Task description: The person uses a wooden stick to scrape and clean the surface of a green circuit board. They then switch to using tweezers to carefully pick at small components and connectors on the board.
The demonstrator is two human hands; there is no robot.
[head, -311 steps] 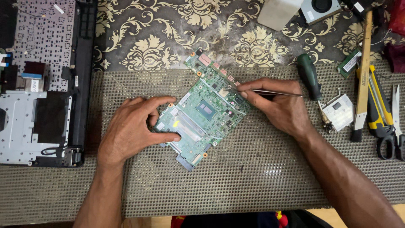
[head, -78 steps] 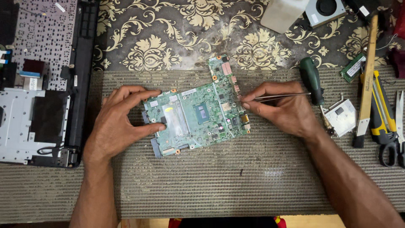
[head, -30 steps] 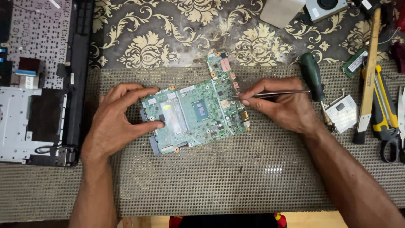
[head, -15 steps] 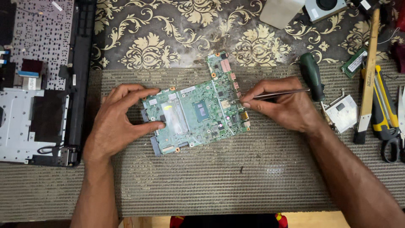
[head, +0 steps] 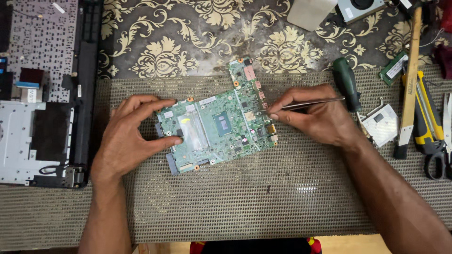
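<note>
A green laptop motherboard lies flat on a grey woven mat, with a dark square chip near its middle. My left hand holds its left edge, thumb and fingers pinching the board. My right hand rests at the board's right edge and grips thin metal tweezers, whose tips point at the connectors on that edge.
An opened laptop chassis with its keyboard underside lies at the left. To the right are a green-handled screwdriver, a small metal bracket, a memory stick, a wooden-handled tool, yellow-handled pliers and scissors. A fan sits at the top.
Since ten seconds ago the board has been turned from a steep diagonal to lie nearly level. Over the last second both hands and the board have stayed almost still.
</note>
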